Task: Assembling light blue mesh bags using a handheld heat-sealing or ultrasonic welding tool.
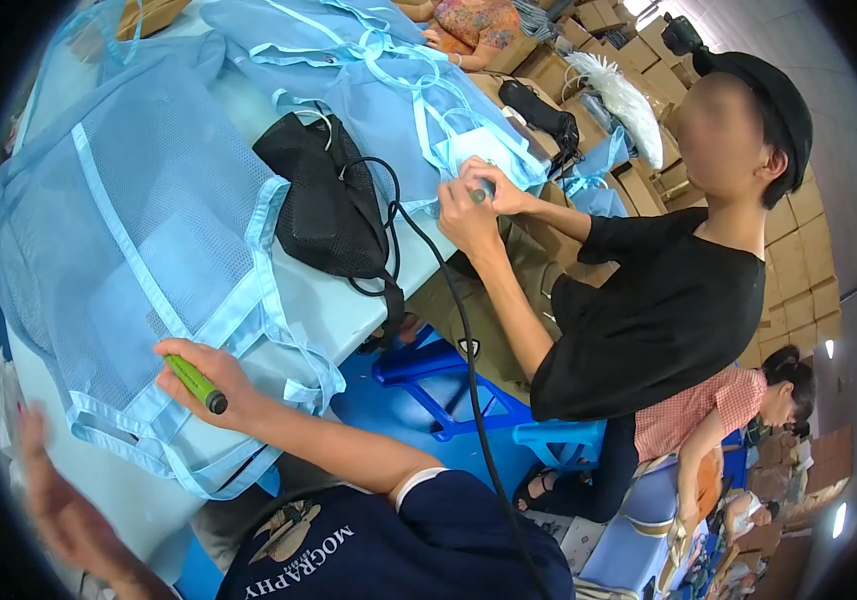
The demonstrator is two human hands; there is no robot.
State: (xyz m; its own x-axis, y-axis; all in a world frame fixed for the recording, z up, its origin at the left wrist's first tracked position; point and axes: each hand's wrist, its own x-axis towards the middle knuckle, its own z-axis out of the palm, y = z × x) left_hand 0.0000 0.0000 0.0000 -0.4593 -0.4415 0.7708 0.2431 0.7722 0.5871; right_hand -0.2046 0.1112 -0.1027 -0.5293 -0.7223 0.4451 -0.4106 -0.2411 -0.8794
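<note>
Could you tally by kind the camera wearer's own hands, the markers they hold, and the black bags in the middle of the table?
Hands: 2, the right hand and the blurred left hand
Markers: 1, a green marker in the right hand
Black bags: 1, a black mesh bag
Total: 4
</note>
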